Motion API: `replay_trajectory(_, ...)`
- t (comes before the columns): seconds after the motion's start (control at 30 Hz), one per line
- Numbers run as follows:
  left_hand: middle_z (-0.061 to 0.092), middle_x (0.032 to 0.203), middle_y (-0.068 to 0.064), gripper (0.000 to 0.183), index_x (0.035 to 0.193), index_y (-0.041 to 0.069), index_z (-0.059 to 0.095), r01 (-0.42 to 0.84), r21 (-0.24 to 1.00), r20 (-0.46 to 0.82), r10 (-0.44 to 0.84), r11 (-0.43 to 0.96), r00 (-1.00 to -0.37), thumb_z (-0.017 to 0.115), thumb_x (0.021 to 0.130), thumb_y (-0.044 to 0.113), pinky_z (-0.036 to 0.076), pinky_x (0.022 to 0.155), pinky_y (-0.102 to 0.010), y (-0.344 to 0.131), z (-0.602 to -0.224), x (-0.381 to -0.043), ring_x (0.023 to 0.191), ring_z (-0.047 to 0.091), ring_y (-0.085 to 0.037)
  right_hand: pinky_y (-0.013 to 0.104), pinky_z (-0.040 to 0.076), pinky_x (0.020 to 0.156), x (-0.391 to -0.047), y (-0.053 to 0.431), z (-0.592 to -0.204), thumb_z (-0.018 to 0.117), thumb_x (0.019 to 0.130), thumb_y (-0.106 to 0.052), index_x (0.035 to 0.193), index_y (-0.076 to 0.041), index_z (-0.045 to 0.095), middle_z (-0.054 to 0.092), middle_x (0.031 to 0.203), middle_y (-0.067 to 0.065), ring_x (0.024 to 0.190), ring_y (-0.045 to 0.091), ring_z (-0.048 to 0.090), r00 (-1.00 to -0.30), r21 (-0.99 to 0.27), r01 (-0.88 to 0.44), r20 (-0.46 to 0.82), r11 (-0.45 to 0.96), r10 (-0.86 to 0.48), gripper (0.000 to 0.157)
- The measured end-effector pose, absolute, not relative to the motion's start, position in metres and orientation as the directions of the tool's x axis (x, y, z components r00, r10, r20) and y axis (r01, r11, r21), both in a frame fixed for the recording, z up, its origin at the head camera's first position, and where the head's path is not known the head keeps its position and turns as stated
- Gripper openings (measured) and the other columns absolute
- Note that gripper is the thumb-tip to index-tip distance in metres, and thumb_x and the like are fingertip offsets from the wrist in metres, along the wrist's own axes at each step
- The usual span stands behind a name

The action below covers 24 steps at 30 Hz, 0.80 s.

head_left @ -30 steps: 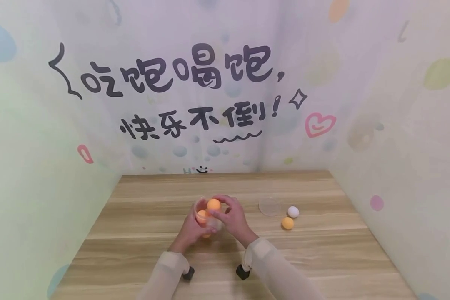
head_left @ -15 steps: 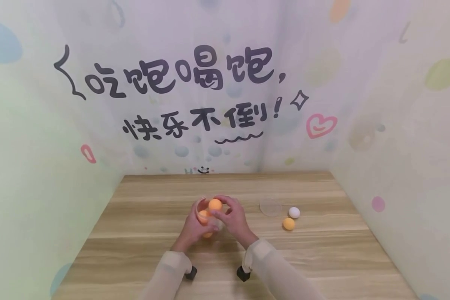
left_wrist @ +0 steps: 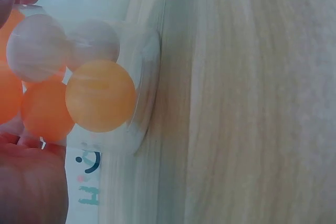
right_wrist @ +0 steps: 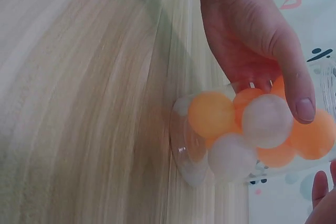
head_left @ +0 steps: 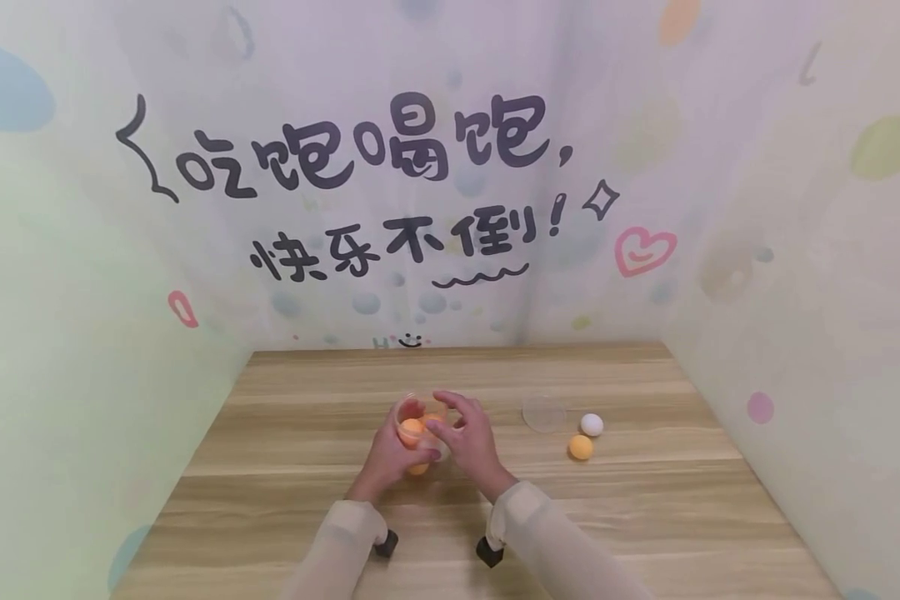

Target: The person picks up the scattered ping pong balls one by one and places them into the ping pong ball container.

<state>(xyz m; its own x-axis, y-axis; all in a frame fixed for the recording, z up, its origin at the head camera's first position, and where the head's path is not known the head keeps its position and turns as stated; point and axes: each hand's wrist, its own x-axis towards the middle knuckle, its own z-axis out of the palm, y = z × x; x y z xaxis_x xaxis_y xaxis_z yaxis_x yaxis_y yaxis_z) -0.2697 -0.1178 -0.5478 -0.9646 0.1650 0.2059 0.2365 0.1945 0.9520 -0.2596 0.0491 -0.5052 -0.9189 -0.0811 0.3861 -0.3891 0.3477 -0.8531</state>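
In the head view, my left hand (head_left: 390, 457) grips a clear plastic jar (left_wrist: 146, 93) that stands upright on the table. Orange and white ping-pong balls (left_wrist: 100, 96) fill part of it, seen through its wall in both wrist views. My right hand (head_left: 476, 435) is at the right side of the jar's mouth, its fingers and thumb spread apart. An orange ball (head_left: 433, 421) lies just below that hand, inside the rim. The left thumb (right_wrist: 303, 106) presses on the jar's near side in the right wrist view. Most left fingers are hidden behind the jar.
A round clear lid (head_left: 543, 414) lies flat on the wooden table (head_left: 307, 400), right of the hands. Beside it are a white ball (head_left: 591, 425) and an orange ball (head_left: 581, 447). Printed curtains (head_left: 465, 317) enclose the back and sides.
The orange ball pinched in my right hand above the rim has been let go and has dropped into the jar. The left hand keeps its grip in place.
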Motion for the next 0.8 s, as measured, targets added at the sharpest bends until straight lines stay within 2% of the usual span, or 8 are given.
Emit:
replay_trajectory(0.1,0.049,0.141,-0.01,0.088,0.146,0.013,0.035,0.255,0.946,0.223,0.171,0.2,-0.96,0.086,0.073,0.01,0.043,0.102,-0.04,-0.116,-0.551,-0.271,0.127,0.048,-0.029,0.035,0.052,0.077,-0.258,0.052,-0.507,0.076,0.085,-0.019,0.128,-0.015,0.062,0.061,0.123,0.004,0.098,0.029,0.058,-0.912,-0.84,-0.401,0.402,0.365,-0.078,0.044)
replay_trajectory(0.3,0.048,0.142,-0.009,0.091,0.146,0.013,0.037,0.224,0.954,0.191,0.169,0.199,-0.967,0.088,0.071,0.013,0.043,0.102,-0.034,-0.115,-0.551,-0.272,0.126,0.049,-0.026,0.036,0.052,0.075,-0.256,0.063,-0.512,0.074,0.087,-0.024,0.129,-0.019,0.061,0.062,0.123,0.005,0.095,0.029,0.061,-0.913,-0.838,-0.4,0.4,0.37,-0.08,0.044)
replay_trajectory(0.4,0.047,0.143,-0.012,0.09,0.145,0.011,0.036,0.209,0.959,0.176,0.173,0.192,-0.969,0.087,0.071,0.009,0.041,0.104,-0.038,-0.116,-0.549,-0.272,0.127,0.048,-0.029,0.035,0.053,0.073,-0.259,0.071,-0.517,0.076,0.086,-0.027,0.128,-0.02,0.062,0.063,0.122,0.005,0.092,0.027,0.061,-0.908,-0.828,-0.408,0.412,0.383,-0.077,0.045)
replay_trajectory(0.53,0.044,0.144,-0.02,0.09,0.146,0.004,0.035,0.216,0.959,0.183,0.182,0.181,-0.966,0.085,0.071,0.001,0.037,0.106,-0.046,-0.116,-0.547,-0.273,0.129,0.045,-0.036,0.034,0.052,0.073,-0.26,0.081,-0.523,0.076,0.084,-0.03,0.128,-0.018,0.063,0.063,0.122,0.005,0.095,0.031,0.061,-0.91,-0.828,-0.406,0.407,0.387,-0.083,0.047)
replay_trajectory(0.63,0.045,0.144,-0.018,0.091,0.146,0.004,0.035,0.217,0.958,0.184,0.178,0.186,-0.967,0.086,0.07,0.003,0.037,0.106,-0.044,-0.117,-0.547,-0.272,0.129,0.045,-0.033,0.037,0.053,0.075,-0.259,0.086,-0.528,0.076,0.085,-0.028,0.127,-0.014,0.063,0.063,0.124,0.007,0.1,0.036,0.06,-0.913,-0.828,-0.401,0.397,0.392,-0.096,0.046)
replay_trajectory(0.8,0.049,0.141,-0.011,0.09,0.143,0.01,0.04,0.24,0.95,0.208,0.169,0.198,-0.963,0.089,0.068,0.008,0.04,0.105,-0.038,-0.116,-0.548,-0.271,0.127,0.048,-0.027,0.039,0.053,0.076,-0.257,0.093,-0.539,0.077,0.084,-0.024,0.125,-0.011,0.063,0.062,0.124,0.01,0.102,0.038,0.06,-0.915,-0.815,-0.397,0.387,0.423,-0.113,0.045)
